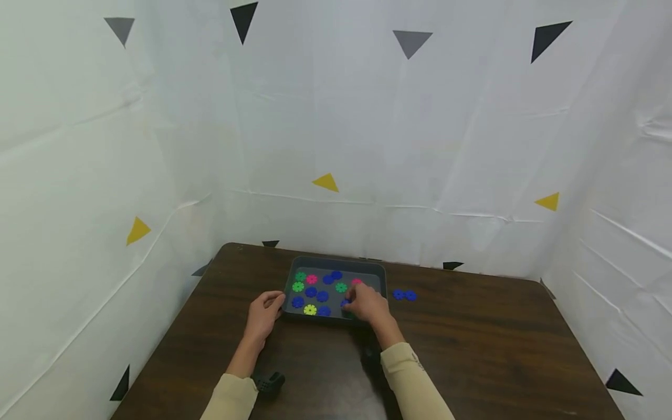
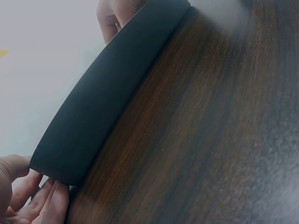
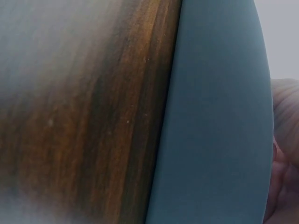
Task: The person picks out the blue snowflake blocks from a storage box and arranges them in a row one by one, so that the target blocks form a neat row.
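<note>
A dark grey tray [image 1: 336, 319] holds several notched, flower-shaped plastic discs in blue, green, pink and yellow, among them a yellow disc [image 1: 310, 310]. My left hand [image 1: 264, 315] grips the tray's near left corner; the left wrist view shows the thumb at the rim and fingers against the outside wall [image 2: 100, 102]. Inside the tray's right part, my right hand [image 1: 367, 303] pinches a blue disc [image 1: 344, 303] between thumb and finger, the hand partly covering it. A pink disc [image 1: 357, 282] and a green disc [image 1: 341, 287] lie close by. In the right wrist view the tray wall [image 3: 215, 116] hides most of the fingers.
Two blue discs [image 1: 404, 295] lie side by side on the brown wooden table [image 1: 472, 338], just right of the tray. White sheeting [image 1: 367, 128] with coloured triangles hangs behind the table and at both sides. A black band [image 1: 269, 382] is at the left wrist.
</note>
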Demonstrator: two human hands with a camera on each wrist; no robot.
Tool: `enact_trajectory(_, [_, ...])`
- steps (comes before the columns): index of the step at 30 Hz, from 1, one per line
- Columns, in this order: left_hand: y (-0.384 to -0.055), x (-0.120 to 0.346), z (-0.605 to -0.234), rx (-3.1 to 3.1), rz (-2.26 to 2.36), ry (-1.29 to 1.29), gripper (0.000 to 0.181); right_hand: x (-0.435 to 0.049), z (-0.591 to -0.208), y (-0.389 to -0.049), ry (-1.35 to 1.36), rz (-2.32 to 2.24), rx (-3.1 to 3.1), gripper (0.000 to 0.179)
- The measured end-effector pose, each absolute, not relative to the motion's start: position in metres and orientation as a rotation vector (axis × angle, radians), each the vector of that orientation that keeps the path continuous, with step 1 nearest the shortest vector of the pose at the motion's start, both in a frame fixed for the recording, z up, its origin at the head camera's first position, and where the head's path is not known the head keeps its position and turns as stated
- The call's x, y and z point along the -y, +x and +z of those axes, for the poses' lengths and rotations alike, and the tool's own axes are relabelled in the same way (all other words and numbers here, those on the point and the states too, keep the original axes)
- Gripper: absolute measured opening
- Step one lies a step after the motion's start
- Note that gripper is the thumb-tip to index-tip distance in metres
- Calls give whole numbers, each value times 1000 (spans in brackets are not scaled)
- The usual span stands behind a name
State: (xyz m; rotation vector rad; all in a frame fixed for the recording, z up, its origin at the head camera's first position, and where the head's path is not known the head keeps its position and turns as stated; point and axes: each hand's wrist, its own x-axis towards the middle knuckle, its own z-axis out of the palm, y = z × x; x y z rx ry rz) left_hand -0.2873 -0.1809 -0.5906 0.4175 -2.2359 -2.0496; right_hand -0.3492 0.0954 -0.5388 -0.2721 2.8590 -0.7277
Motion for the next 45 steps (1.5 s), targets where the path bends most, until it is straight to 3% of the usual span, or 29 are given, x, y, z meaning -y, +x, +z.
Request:
enact_trajectory(19, [-289,184,-593,2239,-2062,381,39,-96,-531,-342,-265,-799,-2921,3])
enact_trajectory(29, [-296,185,-591,2229,-2060,369,37,-102,-529,-345,-284,-832,-2941,12])
enact_trajectory(45, [-296,185,-593,2247,-2024,359,38,-113,-524,-335,-250,-967,-2954,7])
